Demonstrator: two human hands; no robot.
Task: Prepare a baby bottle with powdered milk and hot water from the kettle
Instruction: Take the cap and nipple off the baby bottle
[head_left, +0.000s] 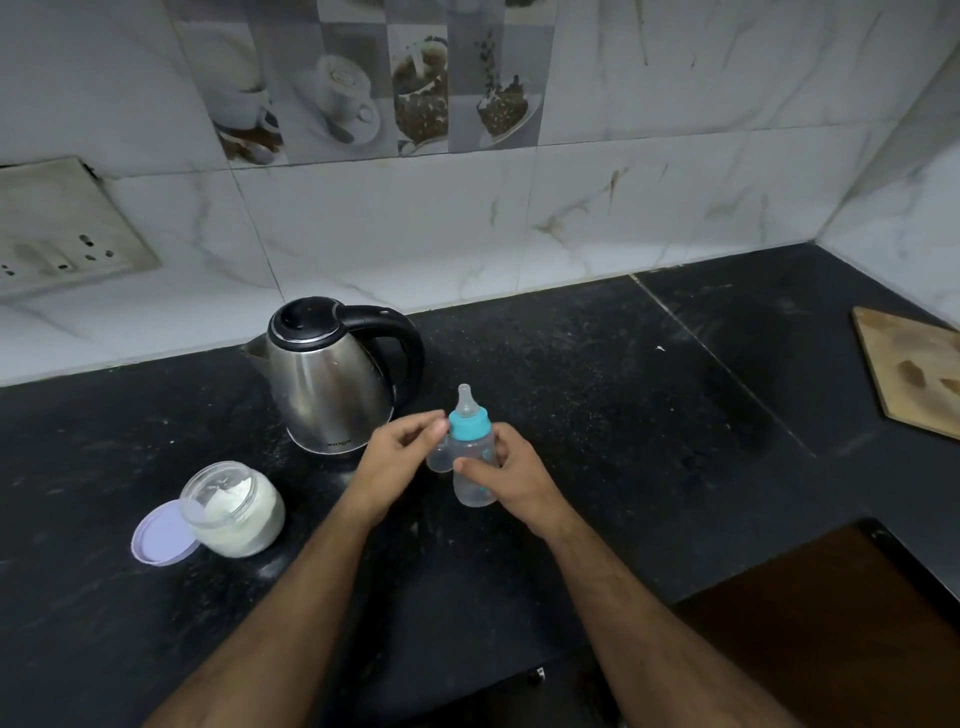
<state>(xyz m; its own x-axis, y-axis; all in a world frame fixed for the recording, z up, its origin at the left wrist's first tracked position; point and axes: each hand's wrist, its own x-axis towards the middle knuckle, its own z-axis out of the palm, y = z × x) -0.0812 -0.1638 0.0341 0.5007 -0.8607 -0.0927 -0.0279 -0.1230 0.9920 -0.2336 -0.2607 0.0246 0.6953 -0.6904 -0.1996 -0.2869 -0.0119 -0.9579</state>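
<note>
Here, near the centre of the black countertop (597, 395), both hands meet around a small clear baby bottle (474, 467) with a teal collar (470, 423) and a translucent teat (466, 400) still screwed on. The right hand (511, 475) wraps its fingers and thumb round the bottle's body, holding it upright. The left hand (402, 449) comes in from nine o'clock of the bottle; its fingers are curled and its fingertips (439, 423) touch the collar, with a clear cap (440, 457) showing just below them, though whether that hand truly holds the cap cannot be told. At about eleven o'clock of the bottle, just beyond the left hand, stands a steel kettle (332, 384) with a black lid and handle. At about eight o'clock, well apart, sits an open glass jar (236, 506) of white powder, tilted against its pale lilac lid (158, 538), which lies flat beside it. A wooden board (914, 369) rests at the far three o'clock edge.
</note>
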